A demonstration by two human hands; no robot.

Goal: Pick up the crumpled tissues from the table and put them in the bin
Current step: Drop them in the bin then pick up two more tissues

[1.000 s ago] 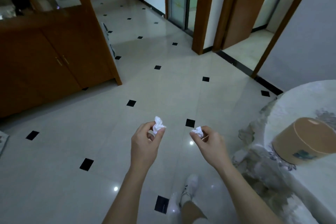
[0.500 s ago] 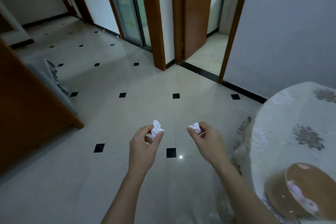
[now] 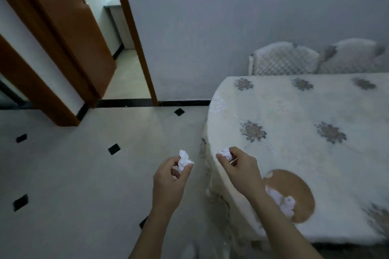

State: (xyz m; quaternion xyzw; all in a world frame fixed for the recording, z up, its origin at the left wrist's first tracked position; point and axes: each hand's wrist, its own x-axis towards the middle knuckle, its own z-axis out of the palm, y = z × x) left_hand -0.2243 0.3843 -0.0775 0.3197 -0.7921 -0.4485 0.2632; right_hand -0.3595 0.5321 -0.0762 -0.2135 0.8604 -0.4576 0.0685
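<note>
My left hand pinches a crumpled white tissue between thumb and fingertips, held over the floor just left of the table. My right hand pinches a second, smaller crumpled tissue above the table's near-left edge. A round tan bin stands on the table just right of my right forearm. Its open top shows white crumpled tissues inside.
The table wears a cream cloth with floral motifs. Two white lattice-backed chairs stand behind it against the grey wall. An open doorway with a brown door is at the upper left. Pale floor tiles with black diamonds spread to the left.
The view has swung right from the open floor onto the table. Both hands keep their tissues; the right hand now hangs over the table edge, close to the bin.
</note>
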